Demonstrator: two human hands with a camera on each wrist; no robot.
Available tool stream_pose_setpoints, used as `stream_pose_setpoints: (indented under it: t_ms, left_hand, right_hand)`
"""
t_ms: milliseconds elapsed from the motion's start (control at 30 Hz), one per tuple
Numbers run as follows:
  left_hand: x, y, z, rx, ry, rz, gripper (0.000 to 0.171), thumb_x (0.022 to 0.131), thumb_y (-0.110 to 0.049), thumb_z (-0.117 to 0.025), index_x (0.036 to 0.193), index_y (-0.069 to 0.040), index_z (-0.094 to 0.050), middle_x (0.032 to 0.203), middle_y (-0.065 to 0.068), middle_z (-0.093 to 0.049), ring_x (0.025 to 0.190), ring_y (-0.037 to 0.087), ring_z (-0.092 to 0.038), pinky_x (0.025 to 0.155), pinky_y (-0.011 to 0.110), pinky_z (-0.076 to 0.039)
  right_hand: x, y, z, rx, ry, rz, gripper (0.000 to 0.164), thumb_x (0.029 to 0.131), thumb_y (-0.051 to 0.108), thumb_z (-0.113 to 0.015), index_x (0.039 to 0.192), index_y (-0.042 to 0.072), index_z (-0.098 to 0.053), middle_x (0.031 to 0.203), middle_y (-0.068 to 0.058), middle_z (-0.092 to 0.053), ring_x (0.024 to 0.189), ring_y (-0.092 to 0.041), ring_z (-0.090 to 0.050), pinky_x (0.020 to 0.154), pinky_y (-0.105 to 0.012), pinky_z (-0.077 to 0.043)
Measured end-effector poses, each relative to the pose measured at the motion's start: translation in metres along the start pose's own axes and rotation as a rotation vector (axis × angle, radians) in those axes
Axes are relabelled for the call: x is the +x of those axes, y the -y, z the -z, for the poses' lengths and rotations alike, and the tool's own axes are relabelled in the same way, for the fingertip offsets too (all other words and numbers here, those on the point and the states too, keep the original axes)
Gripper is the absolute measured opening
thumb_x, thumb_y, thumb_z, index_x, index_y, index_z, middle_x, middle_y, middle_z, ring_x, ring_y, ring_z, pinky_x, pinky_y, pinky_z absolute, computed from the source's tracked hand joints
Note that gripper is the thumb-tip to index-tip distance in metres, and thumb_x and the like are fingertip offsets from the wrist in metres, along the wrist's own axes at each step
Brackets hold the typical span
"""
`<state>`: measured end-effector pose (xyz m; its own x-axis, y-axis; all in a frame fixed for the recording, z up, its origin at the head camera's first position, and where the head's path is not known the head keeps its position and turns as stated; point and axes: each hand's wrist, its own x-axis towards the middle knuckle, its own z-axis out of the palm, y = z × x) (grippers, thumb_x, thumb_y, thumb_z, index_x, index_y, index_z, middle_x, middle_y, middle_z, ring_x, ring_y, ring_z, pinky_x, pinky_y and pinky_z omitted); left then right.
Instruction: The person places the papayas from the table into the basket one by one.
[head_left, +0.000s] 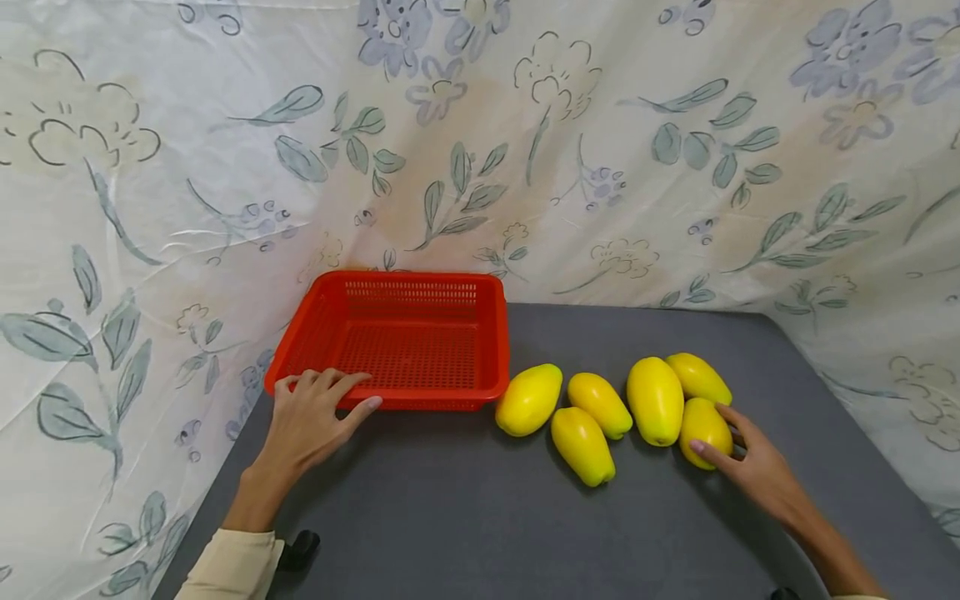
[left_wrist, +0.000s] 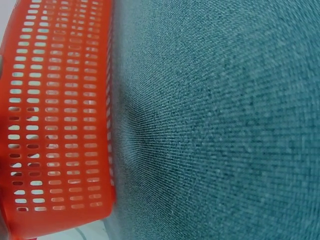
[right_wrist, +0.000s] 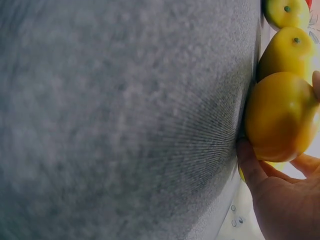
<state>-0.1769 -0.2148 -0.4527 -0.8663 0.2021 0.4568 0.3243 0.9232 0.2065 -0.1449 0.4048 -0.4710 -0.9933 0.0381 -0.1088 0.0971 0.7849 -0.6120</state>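
Note:
A red plastic basket (head_left: 491, 367) with perforated walls stands at the back left of the table. My left hand (head_left: 309, 421) grips its front left rim, fingers over the edge and thumb along the front wall. Nothing lies inside the basket. On the right, my right hand (head_left: 761, 471) holds a yellow mango (head_left: 703, 427) between thumb and fingers. In the right wrist view the held mango (right_wrist: 280, 117) is low over the cloth, the thumb and fingertips on opposite sides of it. Touching or close beside it are a large mango (head_left: 655, 402) and another mango (head_left: 699, 377).
Between the basket and the right hand lie a mango (head_left: 529, 400) close to the basket's corner, a mango (head_left: 600, 404) and a mango (head_left: 583, 447) nearer the front. Grey cloth covers the table (head_left: 465, 517). A floral curtain (head_left: 570, 167) hangs behind and along both sides.

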Motion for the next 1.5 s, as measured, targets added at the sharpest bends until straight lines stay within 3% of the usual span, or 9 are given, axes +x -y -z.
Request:
stream_pose_setpoints:
  t_ms: [267,667,733,833,967,1500]
  left_hand:
    - [0.002,0.002,-0.002,-0.002,-0.02,-0.011,0.051,0.094,-0.053,-0.069,0.133,-0.021,-0.074,0.12,0.012,-0.071,0.106,0.037,-0.061,0.096,0.064,-0.035]
    - [0.005,0.001,0.0,-0.019,0.004,0.006,0.048,0.095,-0.053,-0.069,0.127,-0.018,-0.076,0.121,0.012,-0.072,0.107,0.038,-0.061,0.097,0.066,-0.034]
    - [0.006,0.001,0.001,-0.022,0.003,0.006,0.048,0.095,-0.053,-0.069,0.125,-0.017,-0.077,0.121,0.012,-0.072,0.107,0.038,-0.061,0.097,0.066,-0.034]
    - [0.006,0.002,0.001,-0.027,-0.001,0.004,0.047,0.095,-0.053,-0.069,0.121,-0.015,-0.078,0.118,0.012,-0.072,0.106,0.037,-0.061,0.096,0.066,-0.033]
    - [0.006,0.003,0.001,-0.029,-0.004,0.002,0.046,0.094,-0.053,-0.07,0.117,-0.014,-0.078,0.115,0.011,-0.072,0.105,0.036,-0.061,0.095,0.065,-0.033]
    - [0.006,0.006,-0.004,-0.025,-0.026,-0.004,0.048,0.092,-0.054,-0.071,0.116,-0.013,-0.078,0.114,0.013,-0.073,0.101,0.035,-0.06,0.087,0.06,-0.032]
  right_hand:
    - [0.0,0.001,0.001,0.005,0.01,-0.023,0.104,0.103,0.061,-0.059,0.168,-0.002,-0.008,0.162,-0.045,-0.02,0.135,-0.061,-0.043,0.099,-0.07,-0.045]
    - [-0.008,0.002,-0.001,0.033,0.0,-0.027,0.099,0.105,0.058,-0.058,0.169,0.0,-0.008,0.162,-0.044,-0.023,0.133,-0.059,-0.046,0.096,-0.065,-0.047]
    - [-0.01,0.002,-0.001,0.04,-0.014,-0.026,0.098,0.105,0.057,-0.058,0.169,0.0,-0.008,0.16,-0.044,-0.026,0.131,-0.058,-0.047,0.094,-0.061,-0.049]
    - [-0.013,0.003,0.0,0.065,-0.049,-0.015,0.096,0.105,0.053,-0.06,0.169,0.001,-0.01,0.159,-0.043,-0.03,0.132,-0.056,-0.047,0.09,-0.037,-0.052]
    - [-0.017,0.006,0.001,0.09,-0.104,-0.001,0.095,0.105,0.051,-0.062,0.169,0.002,-0.011,0.157,-0.042,-0.032,0.131,-0.055,-0.046,0.072,-0.012,-0.041]
    - [-0.024,0.023,0.001,0.119,-0.193,0.076,0.093,0.105,0.045,-0.065,0.17,0.007,-0.012,0.162,-0.037,-0.03,0.132,-0.053,-0.045,0.073,-0.005,-0.038]
